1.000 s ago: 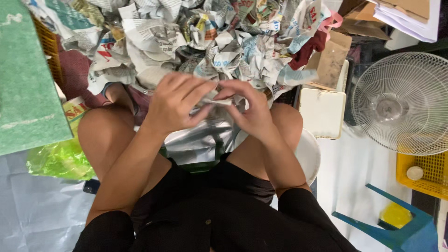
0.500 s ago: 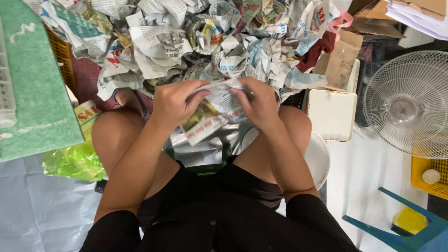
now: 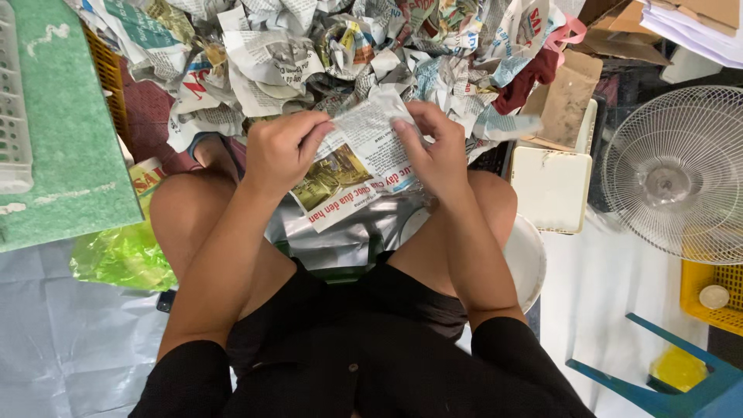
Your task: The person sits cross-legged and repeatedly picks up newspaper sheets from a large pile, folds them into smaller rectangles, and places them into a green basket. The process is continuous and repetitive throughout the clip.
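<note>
Head view: left hand [image 3: 282,151] and right hand [image 3: 435,151], fingers pinched shut, grip a crinkled newspaper sheet [image 3: 352,166].

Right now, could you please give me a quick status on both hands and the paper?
Left hand and right hand both gripping newspaper sheet, held above the lap. Crumpled newspaper pile just beyond. Nothing between the hands.

L hand [image 3: 282,151], R hand [image 3: 433,151], fingers seemingly pinched
</note>
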